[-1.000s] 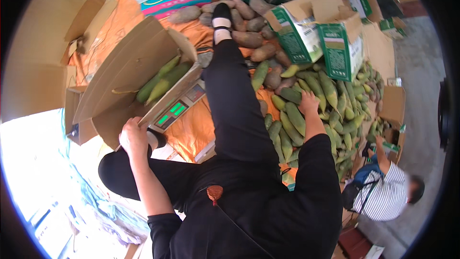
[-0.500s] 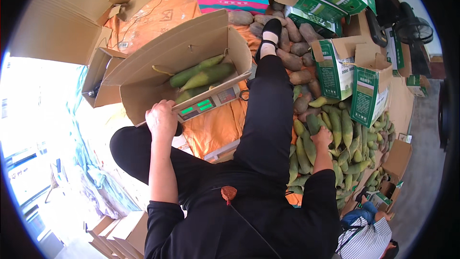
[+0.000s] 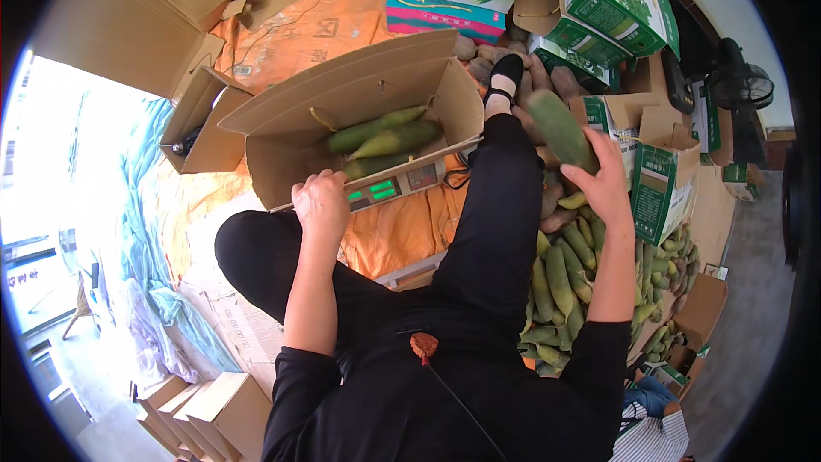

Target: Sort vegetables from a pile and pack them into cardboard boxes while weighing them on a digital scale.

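In my right hand (image 3: 605, 173), raised above the pile, is a thick green radish (image 3: 560, 131), with the fingers wrapped round its lower end. My left hand (image 3: 321, 203) grips the near edge of an open cardboard box (image 3: 402, 81). Several green radishes (image 3: 398, 139) lie inside that box. Under the box's near side shows a scale (image 3: 374, 194) with lit green displays; the box hides most of it. To the right of my leg lies a large pile of green radishes (image 3: 558, 278), partly covered by my right forearm.
Brownish root vegetables (image 3: 566, 83) lie beyond my outstretched foot. Green and white cartons (image 3: 657, 192) stand at the right, near a black fan (image 3: 742, 85). A smaller open box (image 3: 205, 133) sits left of the scale. Folded cartons (image 3: 231, 411) stand lower left. Another person (image 3: 654, 432) is at lower right.
My right hand has lifted a green radish from the pile and moved it up and away from me. My left hand stays on the box edge. The whole view has shifted slightly.
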`<state>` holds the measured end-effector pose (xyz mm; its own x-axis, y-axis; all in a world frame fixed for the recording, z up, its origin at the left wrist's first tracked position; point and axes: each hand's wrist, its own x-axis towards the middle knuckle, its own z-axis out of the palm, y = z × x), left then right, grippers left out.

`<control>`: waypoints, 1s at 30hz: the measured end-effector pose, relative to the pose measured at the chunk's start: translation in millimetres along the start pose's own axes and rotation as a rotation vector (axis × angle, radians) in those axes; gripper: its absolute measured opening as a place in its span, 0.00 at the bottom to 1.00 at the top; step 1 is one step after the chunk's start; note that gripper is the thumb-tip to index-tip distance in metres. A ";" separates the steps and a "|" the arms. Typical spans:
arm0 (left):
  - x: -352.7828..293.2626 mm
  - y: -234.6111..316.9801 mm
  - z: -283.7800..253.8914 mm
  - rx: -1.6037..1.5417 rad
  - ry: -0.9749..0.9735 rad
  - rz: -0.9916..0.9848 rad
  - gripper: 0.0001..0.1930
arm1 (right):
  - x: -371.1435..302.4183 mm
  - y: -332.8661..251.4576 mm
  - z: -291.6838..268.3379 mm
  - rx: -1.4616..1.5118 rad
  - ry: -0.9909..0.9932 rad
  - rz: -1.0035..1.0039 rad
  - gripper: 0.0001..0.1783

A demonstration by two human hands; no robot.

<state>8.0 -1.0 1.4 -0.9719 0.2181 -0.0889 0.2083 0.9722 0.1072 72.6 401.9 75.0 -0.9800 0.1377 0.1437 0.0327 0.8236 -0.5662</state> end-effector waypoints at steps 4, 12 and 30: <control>-2.6 0.0 -0.9 -0.032 0.084 0.064 0.04 | 58.1 -87.0 7.9 0.041 -0.138 -0.265 0.32; -7.3 21.5 7.6 -0.071 0.196 0.312 0.08 | 121.0 -164.5 161.0 -0.098 -0.574 -0.423 0.28; 1.2 25.6 10.2 -0.052 0.165 0.287 0.05 | 124.1 -163.9 164.7 0.391 -0.628 -0.371 0.20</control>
<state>13.3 25.0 -6.0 -0.8799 0.4614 0.1136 0.4745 0.8664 0.1556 -86.7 193.3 51.9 -0.8443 -0.5345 -0.0376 -0.2718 0.4877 -0.8296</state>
